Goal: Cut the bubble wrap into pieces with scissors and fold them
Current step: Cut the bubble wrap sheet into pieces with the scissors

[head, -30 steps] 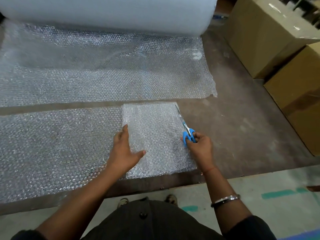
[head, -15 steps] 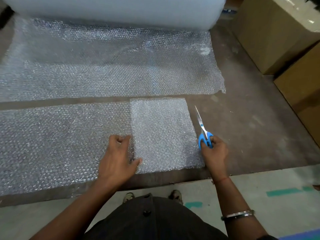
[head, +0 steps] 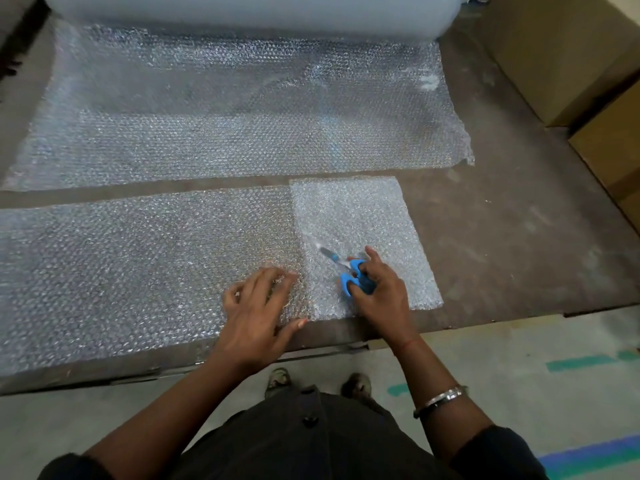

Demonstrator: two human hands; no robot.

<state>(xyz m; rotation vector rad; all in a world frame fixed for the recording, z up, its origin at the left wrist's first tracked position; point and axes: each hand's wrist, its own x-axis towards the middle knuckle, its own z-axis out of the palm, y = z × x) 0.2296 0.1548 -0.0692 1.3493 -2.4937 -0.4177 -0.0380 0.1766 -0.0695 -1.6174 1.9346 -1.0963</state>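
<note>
Right hand (head: 377, 292) curled through the blue handles of the scissors (head: 349, 275), index finger stretched out straight, blades blurred and aimed far-left over the folded pad (head: 360, 223). Left hand (head: 258, 306) lying on the strip (head: 138, 265) just left of the pad's edge, fingers bent with tips pressed into the bubbles, thumb out along the near edge; hard to tell whether anything is pinched.

Bubble wrap in three places. Folded pad: whiter, thicker, at the right end of the strip, near the desk's front edge. Strip: single layer, running off to the left. Beyond a narrow bare gap, a wider sheet (head: 242, 109) spread flat and reaching back to the big roll (head: 242, 8) lying across the far edge.

Desk (head: 519, 237): brown, worn, scuffed and dusty, bare to the right of the pad, front edge chipped and uneven. Cardboard boxes (head: 568, 53) stacked at the far right, against the desk's side.

Floor (head: 519, 341) below: pale grey concrete, with teal marks at right and a blue and teal stripe in the near-right corner. Two shoes (head: 278, 377) visible just under the desk's edge; dark clothing at the bottom; metal bangle (head: 440, 400) on the right wrist.
</note>
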